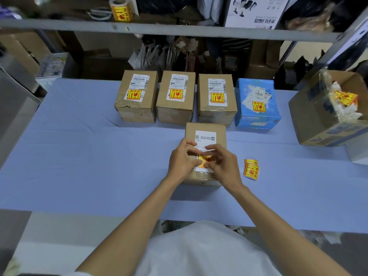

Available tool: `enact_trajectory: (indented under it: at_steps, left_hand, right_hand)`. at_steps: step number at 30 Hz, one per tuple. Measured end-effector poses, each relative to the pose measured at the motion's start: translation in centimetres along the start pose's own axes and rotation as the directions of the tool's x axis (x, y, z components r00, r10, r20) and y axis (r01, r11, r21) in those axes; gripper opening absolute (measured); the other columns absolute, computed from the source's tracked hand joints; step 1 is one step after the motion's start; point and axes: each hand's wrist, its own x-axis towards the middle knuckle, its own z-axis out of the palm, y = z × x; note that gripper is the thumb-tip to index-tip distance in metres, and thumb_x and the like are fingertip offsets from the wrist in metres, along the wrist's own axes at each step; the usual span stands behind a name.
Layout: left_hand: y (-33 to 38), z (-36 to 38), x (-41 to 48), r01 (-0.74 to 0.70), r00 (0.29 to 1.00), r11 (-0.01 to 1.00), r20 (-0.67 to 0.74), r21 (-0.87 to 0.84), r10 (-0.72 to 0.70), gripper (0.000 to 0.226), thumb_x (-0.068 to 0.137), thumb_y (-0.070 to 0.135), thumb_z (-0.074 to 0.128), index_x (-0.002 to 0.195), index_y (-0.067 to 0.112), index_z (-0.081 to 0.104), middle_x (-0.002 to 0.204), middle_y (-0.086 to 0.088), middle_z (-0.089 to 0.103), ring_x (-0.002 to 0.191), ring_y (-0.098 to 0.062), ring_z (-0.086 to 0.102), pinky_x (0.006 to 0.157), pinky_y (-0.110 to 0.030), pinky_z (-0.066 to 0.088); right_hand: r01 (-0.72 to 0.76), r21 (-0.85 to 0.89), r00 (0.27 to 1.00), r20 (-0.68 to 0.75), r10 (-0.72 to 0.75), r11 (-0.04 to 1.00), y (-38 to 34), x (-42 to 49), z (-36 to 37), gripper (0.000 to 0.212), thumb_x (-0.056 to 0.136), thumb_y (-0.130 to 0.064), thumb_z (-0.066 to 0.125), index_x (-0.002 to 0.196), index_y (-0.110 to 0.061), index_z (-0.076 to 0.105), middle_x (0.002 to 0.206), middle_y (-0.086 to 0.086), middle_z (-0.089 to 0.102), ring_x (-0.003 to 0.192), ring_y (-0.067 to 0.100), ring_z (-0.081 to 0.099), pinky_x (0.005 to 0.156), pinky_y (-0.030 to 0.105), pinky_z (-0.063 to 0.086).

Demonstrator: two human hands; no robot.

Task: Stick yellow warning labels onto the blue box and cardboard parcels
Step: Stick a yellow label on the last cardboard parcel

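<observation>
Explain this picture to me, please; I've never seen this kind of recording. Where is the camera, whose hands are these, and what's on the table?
There is no machine here. A person wears a camera on the head, so you look down along both arms. The left hand and right hand pinch a yellow warning label on top of the near cardboard parcel. Behind it on the blue cloth stand three cardboard parcels and a blue box, each already labelled. Spare labels lie to the right of the hands. A large carton sits at the table's right edge, and a label roll sits on the shelf above.
</observation>
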Motion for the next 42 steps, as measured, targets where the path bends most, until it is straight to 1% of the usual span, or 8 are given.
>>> enact_trajectory:
  at_steps: [7,11,16,24,27,30,36,42]
  left_hand:
    - [-0.7,-0.5,0.1,0.016,1.000,1.000,-0.013,-0.002,-0.016,0.048,0.062,0.017,0.085,0.100,0.021,0.057,0.086,0.014,0.073,0.091,-0.003,0.064,0.078,-0.022,0.046]
    - [-0.6,-0.2,0.0,0.013,1.000,1.000,0.000,0.007,-0.013,0.047,0.061,0.018,0.086,0.099,0.024,0.060,0.085,0.015,0.073,0.089,-0.001,0.065,0.081,-0.025,0.049]
    - [-0.7,-0.3,0.0,-0.005,1.000,0.999,0.027,0.041,0.004,0.047,0.059,0.024,0.088,0.097,0.027,0.061,0.085,0.017,0.073,0.090,0.000,0.064,0.077,-0.021,0.046]
    - [-0.4,-0.5,0.8,0.081,0.995,0.990,-0.051,-0.112,-0.087,0.020,0.081,0.010,0.065,0.098,0.020,0.062,0.092,0.012,0.064,0.092,-0.010,0.061,0.073,-0.017,0.044]
    - [1.4,-1.1,1.6,0.143,0.987,0.961,0.111,-0.236,-0.119,0.036,0.090,-0.004,0.042,0.122,0.011,0.047,0.118,-0.002,0.046,0.108,-0.015,0.050,0.077,-0.017,0.045]
    - [3.0,-1.6,2.3,0.110,0.967,0.973,0.249,-0.200,-0.058,0.034,0.096,-0.001,0.041,0.128,0.011,0.039,0.128,-0.012,0.045,0.105,-0.014,0.050,0.082,-0.020,0.047]
    - [5.8,-1.1,2.7,0.021,0.943,0.960,0.323,-0.281,0.074,0.028,0.103,0.016,0.035,0.119,0.008,0.057,0.104,-0.009,0.070,0.085,-0.018,0.072,0.075,-0.029,0.060]
    - [6.4,-0.3,2.6,0.069,0.930,0.956,0.365,-0.284,0.041,0.033,0.102,0.030,0.037,0.106,0.010,0.063,0.083,-0.006,0.066,0.071,-0.013,0.063,0.063,-0.021,0.052]
  right_hand:
    - [0.047,-0.062,0.998,-0.037,-0.049,0.997,1.6,-0.3,-1.1,0.031,0.075,-0.011,0.077,0.104,-0.023,0.073,0.103,-0.005,0.057,0.092,-0.020,0.052,0.086,0.005,0.042]
    - [0.052,-0.095,0.990,-0.122,-0.063,0.994,1.9,-0.4,-1.2,0.025,0.076,-0.012,0.075,0.098,-0.024,0.075,0.103,-0.003,0.068,0.099,-0.003,0.052,0.088,0.026,0.046]
    - [0.085,-0.056,0.996,-0.009,-0.086,0.995,1.4,-0.2,-0.8,0.032,0.070,-0.013,0.080,0.100,-0.023,0.076,0.109,-0.003,0.063,0.095,-0.003,0.053,0.086,0.017,0.041]
    - [-0.020,-0.126,0.976,-0.218,-0.008,0.992,1.6,0.7,-1.9,0.016,0.078,-0.012,0.073,0.092,-0.021,0.075,0.087,-0.009,0.074,0.100,0.013,0.057,0.076,0.027,0.040]
    - [0.042,-0.051,0.979,-0.199,-0.051,0.998,-0.3,1.2,-2.0,0.020,0.081,-0.013,0.070,0.100,-0.018,0.071,0.091,-0.004,0.073,0.093,0.012,0.060,0.078,0.029,0.047]
    - [0.129,0.088,0.981,-0.157,-0.114,0.988,-2.9,1.7,-2.7,0.026,0.080,-0.012,0.072,0.106,-0.018,0.069,0.091,-0.005,0.071,0.082,0.003,0.065,0.074,0.023,0.054]
    - [0.281,0.108,0.956,-0.113,-0.269,0.954,-5.2,2.3,-3.5,0.026,0.082,-0.002,0.070,0.104,-0.016,0.071,0.091,-0.001,0.070,0.080,0.004,0.065,0.070,0.011,0.050]
    - [0.351,0.013,0.929,-0.131,-0.347,0.936,-5.0,3.1,-4.9,0.028,0.076,0.001,0.074,0.101,-0.012,0.075,0.087,-0.002,0.071,0.079,0.009,0.065,0.075,0.016,0.052]
